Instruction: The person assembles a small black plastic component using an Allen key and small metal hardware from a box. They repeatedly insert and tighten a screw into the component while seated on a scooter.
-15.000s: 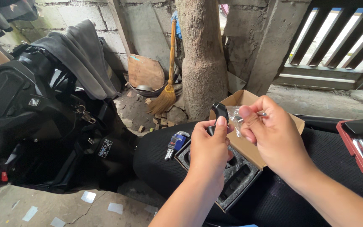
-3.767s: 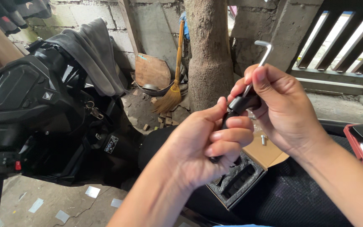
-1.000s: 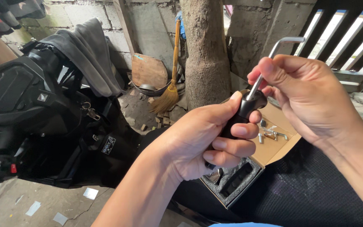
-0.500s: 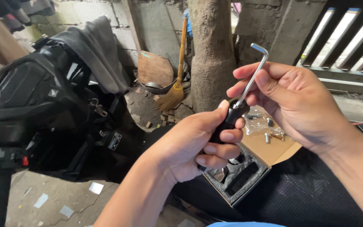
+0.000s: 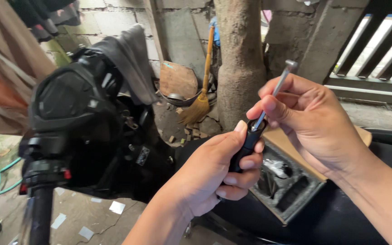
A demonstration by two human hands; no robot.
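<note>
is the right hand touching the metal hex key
Touching. The head view shows the right hand pinching the shaft of the hex key, whose tip sits in the black part gripped by the left hand.

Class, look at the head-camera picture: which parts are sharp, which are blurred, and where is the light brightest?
Head view: the left hand, the right hand and the hex key are fairly sharp; the motorcycle handlebar at lower left is smeared by motion blur; daylight burns out between the fence slats at upper right; the light elsewhere is soft, without hard shadows.
</note>
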